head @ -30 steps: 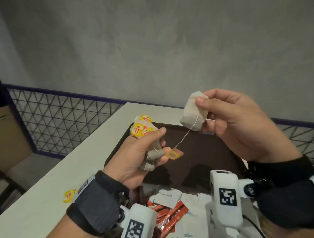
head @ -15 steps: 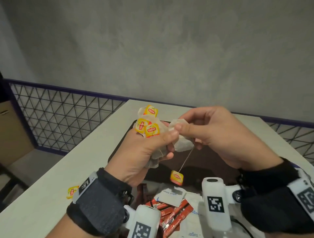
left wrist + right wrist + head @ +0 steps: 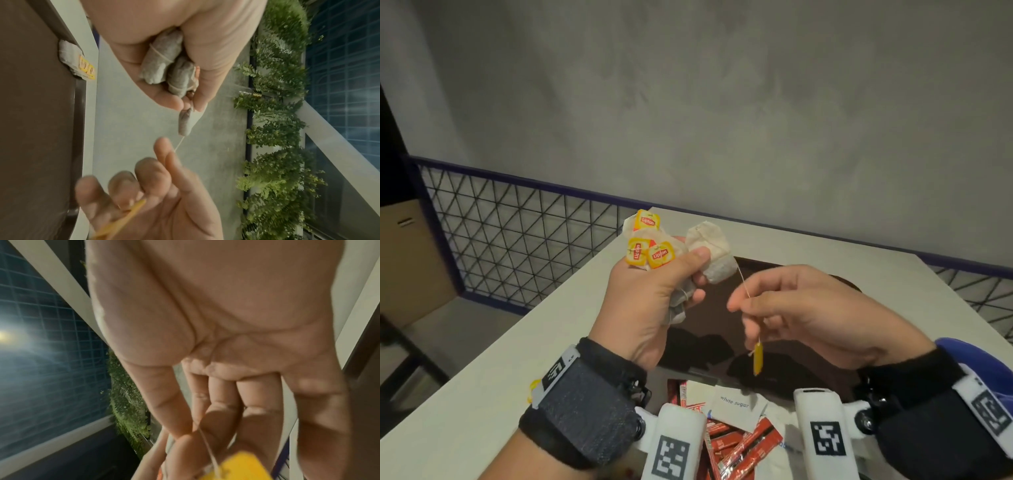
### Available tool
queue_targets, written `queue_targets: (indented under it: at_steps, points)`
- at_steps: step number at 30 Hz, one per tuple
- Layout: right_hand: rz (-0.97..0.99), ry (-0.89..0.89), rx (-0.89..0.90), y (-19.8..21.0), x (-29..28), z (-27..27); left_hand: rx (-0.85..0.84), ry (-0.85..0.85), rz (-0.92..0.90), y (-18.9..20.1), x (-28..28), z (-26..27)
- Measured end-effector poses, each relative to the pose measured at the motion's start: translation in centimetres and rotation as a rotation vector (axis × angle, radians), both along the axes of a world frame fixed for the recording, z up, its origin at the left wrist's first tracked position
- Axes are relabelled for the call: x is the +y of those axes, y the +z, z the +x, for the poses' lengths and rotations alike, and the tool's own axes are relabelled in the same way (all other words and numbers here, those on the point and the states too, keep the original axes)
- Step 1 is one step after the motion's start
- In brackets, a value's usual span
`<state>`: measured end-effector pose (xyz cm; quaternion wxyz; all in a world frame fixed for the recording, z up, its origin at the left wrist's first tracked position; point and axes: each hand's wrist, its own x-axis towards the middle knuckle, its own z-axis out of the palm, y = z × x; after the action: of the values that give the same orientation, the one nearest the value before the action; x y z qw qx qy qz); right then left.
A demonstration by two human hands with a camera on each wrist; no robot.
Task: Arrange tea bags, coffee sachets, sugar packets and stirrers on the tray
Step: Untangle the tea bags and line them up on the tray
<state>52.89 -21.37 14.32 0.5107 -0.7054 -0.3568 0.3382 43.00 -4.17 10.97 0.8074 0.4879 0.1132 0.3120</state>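
A grey plaster wall and a black wire-mesh railing point(image 3: 517, 236) stand behind the pale bench point(image 3: 482, 377), which carries a dark brown rectangular tray point(image 3: 784, 274). Above the tray, the left hand point(image 3: 650, 301) clenches a bunch of paper tea bags with yellow tags point(image 3: 654, 250), one more white tea bag point(image 3: 714, 253) wedged under its thumb. The right hand point(image 3: 808, 315) pinches that bag's thin string point(image 3: 743, 284), its yellow tag point(image 3: 757, 358) dangling below. Red coffee sachets point(image 3: 743, 445) and a white sugar packet point(image 3: 736, 406) lie at the bench's near edge.
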Motion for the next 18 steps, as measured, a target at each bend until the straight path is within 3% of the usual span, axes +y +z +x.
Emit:
queue_targets:
  at_steps: [9,18]
  points:
    - [-0.098,0.138,0.078,-0.4,1.0,-1.0,0.034,0.026,-0.112,0.0,0.8,-0.1]
    - [0.035,0.034,0.307,-0.7,0.8,-0.2,0.032,-0.032,-0.276,0.2,0.9,0.0]
